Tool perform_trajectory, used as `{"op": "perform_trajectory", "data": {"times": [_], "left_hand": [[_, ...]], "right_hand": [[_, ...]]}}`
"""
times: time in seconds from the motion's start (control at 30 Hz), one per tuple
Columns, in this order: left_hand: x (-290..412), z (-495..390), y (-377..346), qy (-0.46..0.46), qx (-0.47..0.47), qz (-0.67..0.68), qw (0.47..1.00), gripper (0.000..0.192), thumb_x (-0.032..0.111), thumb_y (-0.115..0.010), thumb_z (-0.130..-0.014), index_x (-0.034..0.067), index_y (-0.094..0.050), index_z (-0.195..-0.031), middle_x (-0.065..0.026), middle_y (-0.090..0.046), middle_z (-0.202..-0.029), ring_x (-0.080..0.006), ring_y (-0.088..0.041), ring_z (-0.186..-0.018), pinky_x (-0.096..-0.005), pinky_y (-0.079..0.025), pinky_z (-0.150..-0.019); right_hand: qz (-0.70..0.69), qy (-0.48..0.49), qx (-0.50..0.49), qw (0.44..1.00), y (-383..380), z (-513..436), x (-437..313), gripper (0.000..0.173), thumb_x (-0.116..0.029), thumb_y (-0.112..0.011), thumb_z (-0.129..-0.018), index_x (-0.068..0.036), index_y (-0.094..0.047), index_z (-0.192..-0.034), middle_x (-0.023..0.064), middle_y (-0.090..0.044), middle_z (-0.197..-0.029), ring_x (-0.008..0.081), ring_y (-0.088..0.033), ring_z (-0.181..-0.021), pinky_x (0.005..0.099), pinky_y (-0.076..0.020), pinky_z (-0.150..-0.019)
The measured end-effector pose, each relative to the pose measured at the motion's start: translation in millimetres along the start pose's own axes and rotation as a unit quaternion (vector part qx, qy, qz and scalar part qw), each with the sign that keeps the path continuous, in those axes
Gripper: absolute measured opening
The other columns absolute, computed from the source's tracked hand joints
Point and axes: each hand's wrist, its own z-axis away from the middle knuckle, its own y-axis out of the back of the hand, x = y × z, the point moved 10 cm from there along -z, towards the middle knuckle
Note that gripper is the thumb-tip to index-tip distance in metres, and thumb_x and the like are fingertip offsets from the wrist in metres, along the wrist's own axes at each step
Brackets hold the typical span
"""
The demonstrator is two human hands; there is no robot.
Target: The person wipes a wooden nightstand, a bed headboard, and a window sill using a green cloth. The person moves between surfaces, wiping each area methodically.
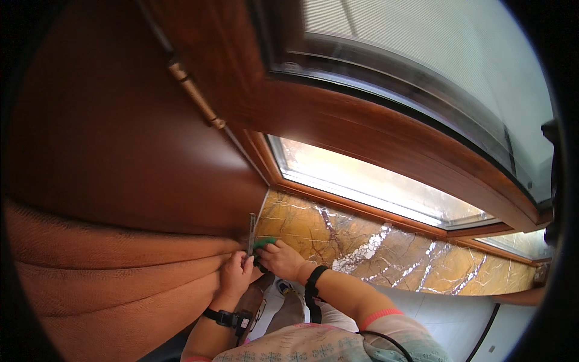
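My left hand [236, 272] has its fingers closed around the lower end of a slim grey metal bar [251, 228], which stands roughly upright in the view. My right hand [281, 261] is close beside it, its fingers pressed on a green cloth or pad [265, 243]. The green piece touches or nearly touches the bar; its lower part is hidden behind my fingers. Both hands are at the left end of a brown-yellow marble windowsill [312, 231], where it meets a dark red-brown wood panel [181, 181].
Orange-brown gathered upholstery or fabric [126, 280] fills the lower left. Above the sill, a wood-framed window sash [362, 115] swings inward over the window opening [362, 181]. A brass-coloured hinge [196, 97] runs along the panel's edge. White cabinet fronts [407, 307] are below the sill.
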Motion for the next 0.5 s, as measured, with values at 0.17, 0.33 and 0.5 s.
{"op": "perform_trajectory", "data": {"times": [0.17, 0.33, 0.5], "left_hand": [[13, -11, -11, -0.017, 0.021, 0.027, 0.999, 0.017, 0.018, -0.066, -0.087, 0.003, -0.059, -0.091, -0.0163, -0.064, -0.073, -0.0334, -0.064, -0.068, -0.0405, -0.05, -0.06], [18, -22, -46, 0.003, -0.029, -0.02, 0.999, 0.019, 0.02, -0.065, -0.088, 0.003, -0.059, -0.092, -0.0183, -0.065, -0.078, -0.0354, -0.065, -0.072, -0.0419, -0.05, -0.062], [6, -36, -75, 0.027, -0.061, -0.087, 0.994, 0.023, 0.026, -0.061, -0.09, 0.003, -0.058, -0.092, -0.0195, -0.067, -0.081, -0.0387, -0.065, -0.076, -0.0469, -0.05, -0.065]], "right_hand": [[0.108, -0.079, 0.088, 0.987, 67, -4, 69, 0.022, -0.026, -0.056, -0.077, -0.015, -0.071, -0.09, 0.0035, -0.058, -0.123, 0.0206, -0.046, -0.113, 0.036, -0.038, -0.093], [0.282, -0.11, -0.026, 0.953, 83, 32, 136, 0.023, -0.024, -0.057, -0.078, -0.016, -0.071, -0.095, 0.0019, -0.053, -0.132, 0.0187, -0.042, -0.122, 0.035, -0.0373, -0.097], [0.233, -0.215, 0.029, 0.948, 135, 178, 143, 0.017, -0.017, -0.062, -0.074, -0.017, -0.069, -0.09, 0.0006, -0.054, -0.128, 0.0208, -0.047, -0.118, 0.0395, -0.0399, -0.095]]}}
